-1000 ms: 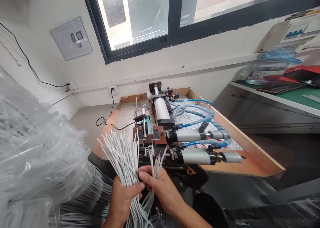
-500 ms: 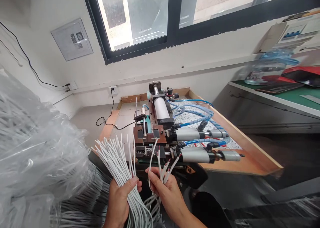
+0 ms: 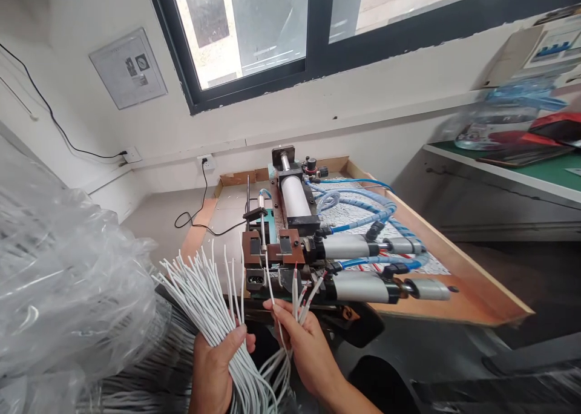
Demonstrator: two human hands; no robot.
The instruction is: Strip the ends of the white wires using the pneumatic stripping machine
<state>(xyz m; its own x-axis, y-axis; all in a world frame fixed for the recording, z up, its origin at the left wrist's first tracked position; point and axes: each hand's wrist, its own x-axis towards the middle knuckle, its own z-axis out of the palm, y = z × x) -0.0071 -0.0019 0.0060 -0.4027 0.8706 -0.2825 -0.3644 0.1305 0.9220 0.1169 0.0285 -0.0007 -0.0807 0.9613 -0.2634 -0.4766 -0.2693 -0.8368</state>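
My left hand (image 3: 220,359) is wrapped round a thick bundle of white cables (image 3: 200,293), whose cut ends fan upward. With my right hand (image 3: 308,344) I pinch one white cable (image 3: 271,284) between thumb and fingers; its tip points at the jaws of a wire stripping machine (image 3: 275,253). Several more cables (image 3: 302,299) stick up out of the same hand, with red showing at their ends. The lower lengths of the cables hang down between my hands. Behind them, the machine carries silver air cylinders (image 3: 363,287) on its right side.
Clear plastic wrapping (image 3: 68,262) covers stacked cables at left. The machine stands in a wooden-edged tray (image 3: 490,299) with blue air hoses (image 3: 385,208). A green-topped shelf (image 3: 512,169) holding a plastic jug (image 3: 497,120) juts out at right. A black power cord (image 3: 204,199) runs to the wall.
My right hand's single cable has shifted left and now stands in front of the machine's jaws, leaning the other way. The left-hand bundle has moved slightly left.
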